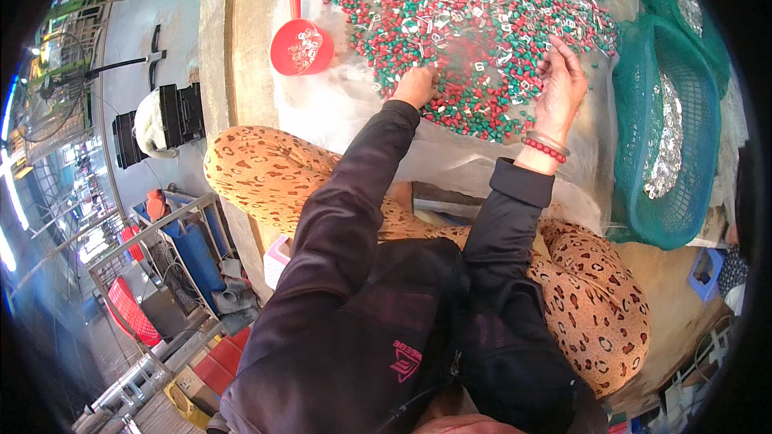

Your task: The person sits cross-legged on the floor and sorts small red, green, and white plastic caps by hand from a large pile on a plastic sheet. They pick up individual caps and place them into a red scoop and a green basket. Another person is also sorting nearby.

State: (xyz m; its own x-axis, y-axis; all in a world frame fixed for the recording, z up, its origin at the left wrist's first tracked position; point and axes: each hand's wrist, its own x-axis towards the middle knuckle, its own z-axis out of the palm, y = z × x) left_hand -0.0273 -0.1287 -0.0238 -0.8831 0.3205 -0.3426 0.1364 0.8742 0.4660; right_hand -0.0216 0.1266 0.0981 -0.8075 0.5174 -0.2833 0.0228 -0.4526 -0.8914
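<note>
Bench surface: a pale bench [257,104] is covered in part by a wrinkled, translucent plastic sheet [318,112].
Loose pieces: small, rounded red and green pellets [482,124] are spread across the far part of the bench, with pale, open-framed pieces [479,67] mixed among them.
Scoop: smooth red plastic is seen in a round-bowled scoop [279,48] with a straight handle, set left of the pellets; pale pieces are held in it.
Basket: an elongated teal basket [701,153] with perforated walls is placed to the right; shiny silvery pieces [666,141] are heaped inside.
Left hand: the fingers of the left hand [417,87] are curled together at the near edge of the pellets.
Right hand: the right hand [560,80] is half-curled over the pellets, and a red beaded bracelet [544,149] is worn on its wrist.
Count: two hands, one scoop and one beaded bracelet are seen; the pellets are too many to be counted.
Hard to make out: whether anything is pinched by either hand cannot be told; the pellet spread is cut off at the top edge.
</note>
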